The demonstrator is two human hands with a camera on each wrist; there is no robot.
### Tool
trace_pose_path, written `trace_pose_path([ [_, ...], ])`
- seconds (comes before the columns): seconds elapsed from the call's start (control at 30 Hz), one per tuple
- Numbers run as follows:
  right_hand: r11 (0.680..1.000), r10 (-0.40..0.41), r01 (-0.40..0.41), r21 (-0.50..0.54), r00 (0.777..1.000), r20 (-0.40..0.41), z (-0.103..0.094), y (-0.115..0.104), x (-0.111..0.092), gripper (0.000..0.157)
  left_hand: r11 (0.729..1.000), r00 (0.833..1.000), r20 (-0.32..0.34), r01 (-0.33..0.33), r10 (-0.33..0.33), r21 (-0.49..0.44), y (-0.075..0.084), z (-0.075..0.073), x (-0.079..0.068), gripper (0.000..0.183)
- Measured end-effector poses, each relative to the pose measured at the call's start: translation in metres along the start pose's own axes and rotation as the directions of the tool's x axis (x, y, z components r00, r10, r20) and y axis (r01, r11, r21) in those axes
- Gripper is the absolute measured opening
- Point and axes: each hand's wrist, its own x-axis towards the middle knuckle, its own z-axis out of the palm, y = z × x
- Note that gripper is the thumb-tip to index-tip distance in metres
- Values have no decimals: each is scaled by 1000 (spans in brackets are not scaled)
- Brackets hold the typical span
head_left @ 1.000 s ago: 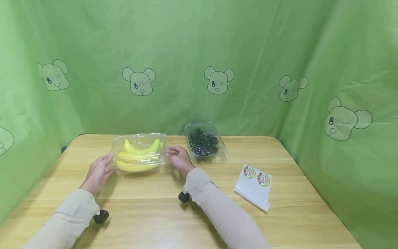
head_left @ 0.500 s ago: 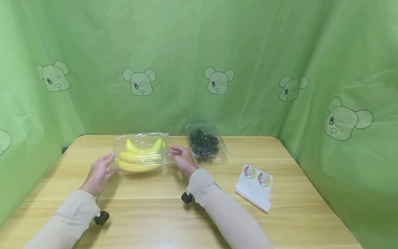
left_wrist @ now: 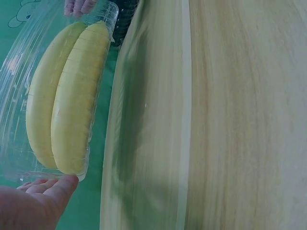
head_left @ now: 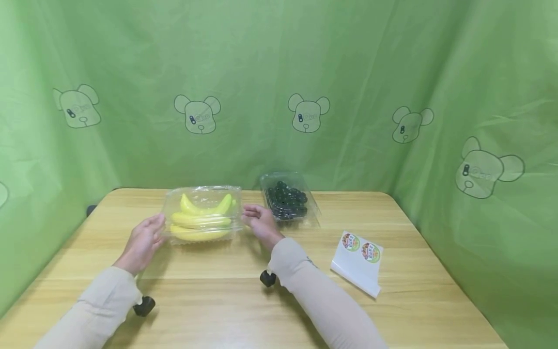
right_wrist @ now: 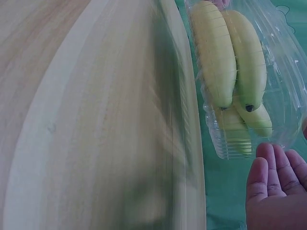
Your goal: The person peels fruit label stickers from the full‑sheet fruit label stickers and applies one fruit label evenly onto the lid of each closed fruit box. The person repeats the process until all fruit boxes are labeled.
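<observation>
So the clear plastic box with the bananas was up off the table, just over its far left part and pretty much level. The left hand was grasping one end and the right hand had the other, so nothing had been let go. Bananas were lying stacked inside, dark tips showing in the right wrist view. Near the right hand, a second box of dark grapes sat by the back edge. Farther right lay a white sheet, near edge curled, two round stickers on it.
</observation>
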Motion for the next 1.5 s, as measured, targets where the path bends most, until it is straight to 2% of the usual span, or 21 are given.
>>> trace_pose_path([
  [0.9, 999, -27, 27, 26, 1000, 4, -16, -2, -4, 37, 1000, 1000, 25, 2, -2, -14, 2, 9, -5, 80],
  [1.3, 1000, -5, 5, 18, 999, 39, -23, -6, -8, 42, 999, 1000, 22, 14, -13, -33, -1, 13, -8, 75],
  [1.5, 1000, -2, 2, 26, 1000, 30, -25, -2, -7, 41, 1000, 999, 33, 19, -19, -20, 0, 15, -10, 77],
])
